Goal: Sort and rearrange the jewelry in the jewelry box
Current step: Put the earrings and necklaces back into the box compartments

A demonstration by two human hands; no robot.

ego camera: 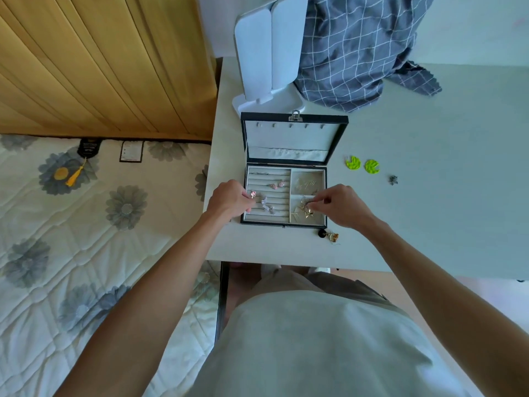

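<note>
The open black jewelry box with grey lining stands on the white table, lid upright. My left hand rests at the box's left edge, pinching a small pink earring over the ring rolls. Other small pink and silver pieces sit in the roll slots. My right hand reaches into the lower right compartment, fingertips pinched on a gold earring. A thin gold chain lies in the upper right compartment.
Two bright green leaf earrings and a small dark piece lie on the table right of the box. A black and gold earring lies by the box's front edge. A white folding mirror and checked cloth stand behind. A bed is left.
</note>
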